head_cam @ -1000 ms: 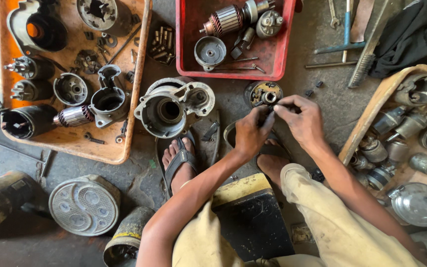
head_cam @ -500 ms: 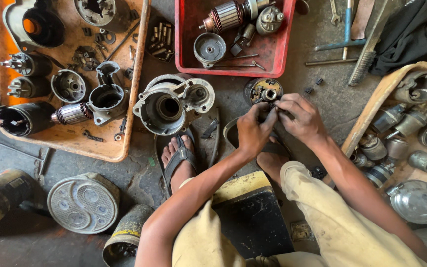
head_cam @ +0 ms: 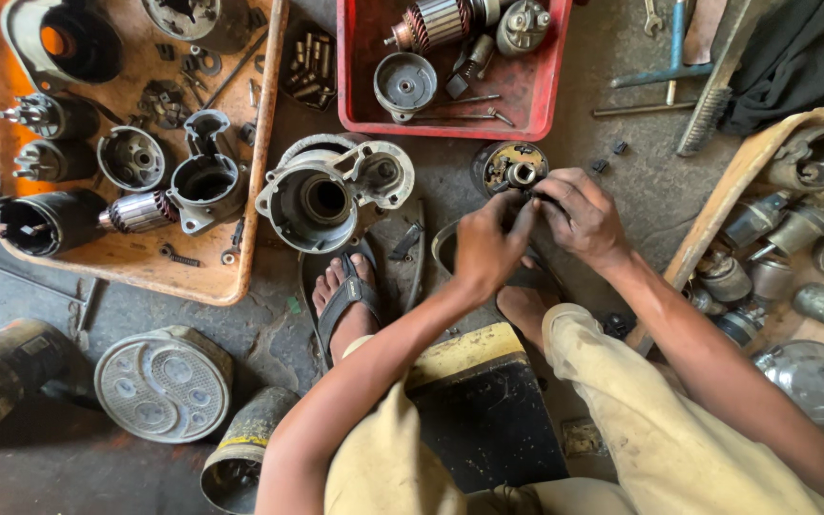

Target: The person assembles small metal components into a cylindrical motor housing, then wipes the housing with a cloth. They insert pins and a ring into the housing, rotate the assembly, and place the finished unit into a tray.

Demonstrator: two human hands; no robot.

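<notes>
My left hand [head_cam: 488, 246] and my right hand [head_cam: 579, 215] meet over the floor, fingertips pinched together on a small dark part at the near edge of a round brush-holder plate [head_cam: 510, 167]. That plate lies on the concrete just below the red tray. What sits between the fingertips is too small to tell. A grey cast motor housing [head_cam: 331, 191] lies on the floor to the left of my hands. My sandalled foot [head_cam: 345, 296] rests below that housing.
An orange tray [head_cam: 140, 262] at the left holds armatures, housings and bolts. The red tray [head_cam: 355, 119] above holds an armature and a cap. A wooden box [head_cam: 717, 205] at the right holds solenoids. Tools lie at top right; round covers and cylinders at bottom left.
Both hands have shifted slightly up and toward the round plate, staying pinched together. The view has drifted a little.
</notes>
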